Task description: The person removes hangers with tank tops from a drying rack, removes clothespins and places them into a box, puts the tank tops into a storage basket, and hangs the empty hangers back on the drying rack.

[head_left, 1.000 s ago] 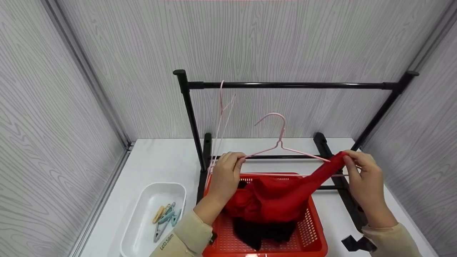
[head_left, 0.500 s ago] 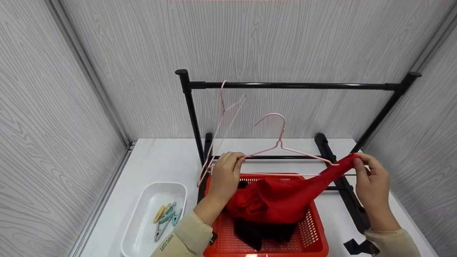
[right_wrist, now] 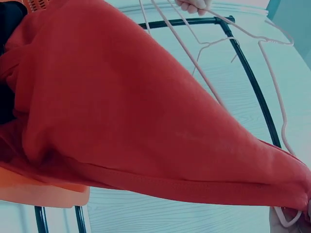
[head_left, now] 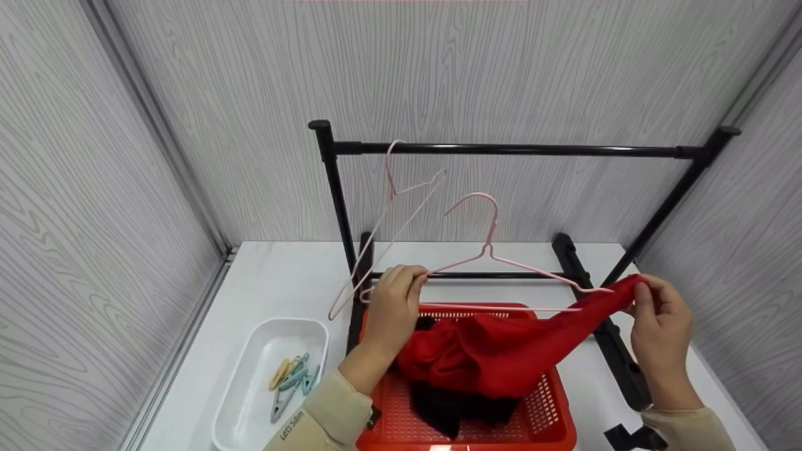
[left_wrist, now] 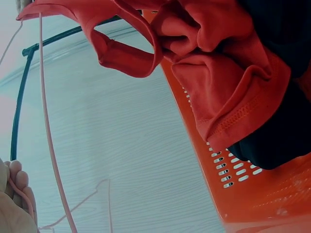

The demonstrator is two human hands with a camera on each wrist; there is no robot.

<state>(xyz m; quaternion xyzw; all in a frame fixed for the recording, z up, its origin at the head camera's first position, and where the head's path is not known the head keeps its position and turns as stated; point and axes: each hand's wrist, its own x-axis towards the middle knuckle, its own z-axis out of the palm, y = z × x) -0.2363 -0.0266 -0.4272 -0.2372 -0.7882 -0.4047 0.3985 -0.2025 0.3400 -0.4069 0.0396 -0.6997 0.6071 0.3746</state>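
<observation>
A pink wire hanger [head_left: 532,268] is held up in front of the rack, its hook pointing up. My left hand [head_left: 391,307] grips its left arm. At the other end my right hand [head_left: 664,319] pinches a red garment [head_left: 514,351] by a stretched strip, which overlaps the hanger's right end. The garment's other end lies bunched in the basket. A loop-shaped opening in the red cloth [left_wrist: 129,58] shows in the left wrist view. In the right wrist view, the hanger's tip [right_wrist: 286,221] shows below the cloth, close to the fingers.
A red perforated basket [head_left: 554,413] with dark cloth [head_left: 463,407] stands under my hands. Behind it rises a black rack [head_left: 501,150], with a second pink hanger [head_left: 390,172] on its bar. To the left is a white tray [head_left: 241,388] with several clothes pegs [head_left: 291,379].
My right hand has moved right and slightly down, drawing the red garment along the hanger's right arm. My left hand has stayed nearly still. The hanger on the bar has swung round.
</observation>
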